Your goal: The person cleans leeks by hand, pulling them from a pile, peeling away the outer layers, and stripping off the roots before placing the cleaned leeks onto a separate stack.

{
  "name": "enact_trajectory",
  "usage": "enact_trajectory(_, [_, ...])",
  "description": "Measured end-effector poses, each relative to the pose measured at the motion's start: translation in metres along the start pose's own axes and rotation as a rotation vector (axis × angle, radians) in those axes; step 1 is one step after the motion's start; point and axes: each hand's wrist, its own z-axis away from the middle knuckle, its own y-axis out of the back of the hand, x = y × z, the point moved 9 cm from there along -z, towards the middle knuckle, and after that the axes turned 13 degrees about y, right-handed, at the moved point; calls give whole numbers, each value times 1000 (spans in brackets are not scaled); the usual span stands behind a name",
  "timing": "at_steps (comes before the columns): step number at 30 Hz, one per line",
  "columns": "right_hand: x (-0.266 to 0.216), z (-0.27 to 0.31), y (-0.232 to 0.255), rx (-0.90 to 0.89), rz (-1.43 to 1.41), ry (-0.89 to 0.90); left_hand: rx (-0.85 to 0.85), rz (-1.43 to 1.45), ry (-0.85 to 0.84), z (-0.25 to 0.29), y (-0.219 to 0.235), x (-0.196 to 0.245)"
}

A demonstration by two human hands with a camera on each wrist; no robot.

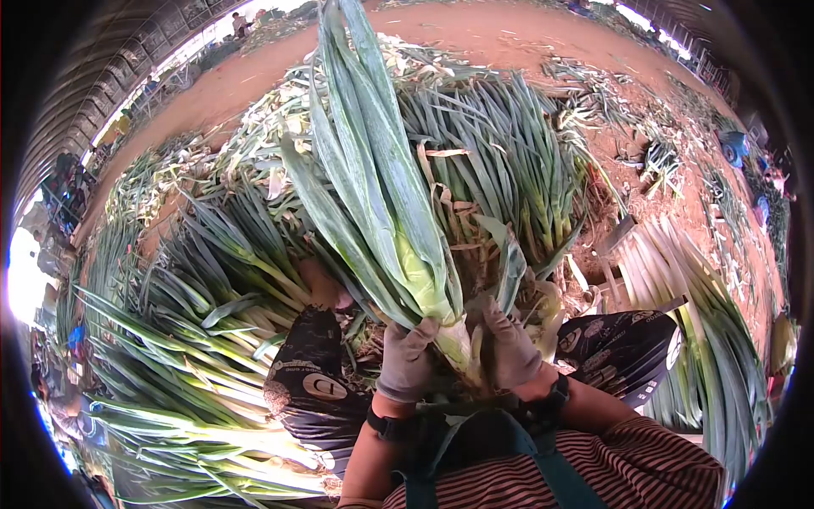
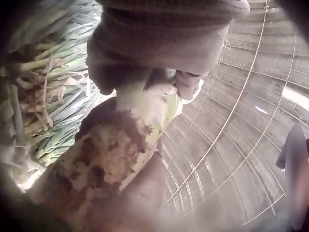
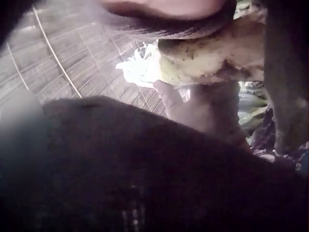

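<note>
A large leek [image 1: 415,271] stands tilted in front of the body, its broad green leaves fanning upward. My gloved left hand [image 1: 407,360] grips it at the pale lower stalk. Close on the other side, my gloved right hand [image 1: 511,343] pinches a loose outer leaf [image 1: 511,270] that hangs away from the stalk. In the left wrist view, brown, soil-stained skin [image 2: 106,154] covers the stalk's lower end below the left glove [image 2: 159,43]. The right wrist view is mostly dark, with the stained stalk [image 3: 212,53] crossing near the top.
Leeks lie in a heap [image 1: 195,373] at the left. An upright bundle [image 1: 500,153] stands ahead, and pale-stemmed leeks [image 1: 678,288] lie at the right beside a metal blade [image 1: 615,236] on a post. Leaf scraps litter the reddish ground [image 1: 509,34]. The knees [image 1: 314,382] flank the work.
</note>
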Motion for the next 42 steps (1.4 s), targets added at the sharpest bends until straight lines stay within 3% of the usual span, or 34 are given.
enact_trajectory(3, [0, -5, 8, -284, -70, 52, 75, 183, -88, 7, -11, 9])
enact_trajectory(4, [-8, -1, 8, -314, -21, 55, 112, 17, -153, 9, -10, 15])
enact_trajectory(7, [-3, 25, 58, -315, 579, -42, 188, 184, -255, 20, -14, 46])
enact_trajectory(9, [-5, 45, 83, -378, 895, -133, 241, 269, -280, 16, 17, 37])
enact_trajectory(11, [-9, 69, 99, -262, 881, -414, 359, 186, -437, 30, 18, 63])
enact_trajectory(15, [-32, 56, 110, -307, 868, -349, 453, 172, -404, 25, 38, 49])
enact_trajectory(17, [-23, 59, 133, -344, 1083, -364, 534, 233, -401, 20, 45, 59])
enact_trajectory(19, [-24, 71, 129, -472, 1317, -351, 663, 263, -499, 24, 67, 77])
enact_trajectory(21, [-33, 87, 130, -695, 1771, -493, 747, 220, -634, 35, 71, 112])
enact_trajectory(23, [-45, 86, 152, -722, 1937, -544, 698, 198, -638, 36, 93, 140])
enact_trajectory(24, [-50, 84, 159, -735, 2019, -567, 711, 41, -626, 38, 116, 154])
enact_trajectory(26, [-96, 57, 129, -349, 1899, -105, 731, 4, -683, 40, 103, 177])
enact_trajectory(28, [-147, 33, 37, -322, 1678, 666, 674, 51, -759, 36, 81, 180])
enact_trajectory(31, [-73, 24, 20, -629, 1039, 145, 662, 171, -838, 23, 48, 166])
enact_trajectory(33, [-22, 27, 0, -795, 569, -169, 676, 186, -622, 19, 24, 155])
enact_trajectory(34, [-6, 32, -16, -873, 327, -324, 665, 161, -641, 15, 29, 147])
enact_trajectory(36, [1, 30, -35, -865, 179, -409, 637, 128, -753, 10, 32, 138])
enact_trajectory(38, [-10, 18, -33, -692, 356, -269, 577, 168, -647, -2, 26, 120])
enact_trajectory(40, [-9, -9, -14, -639, 535, -56, 542, 124, -530, -6, 12, 95])
enact_trajectory(42, [-13, -26, 5, -520, 589, -43, 534, -3, -417, -7, -4, 66])
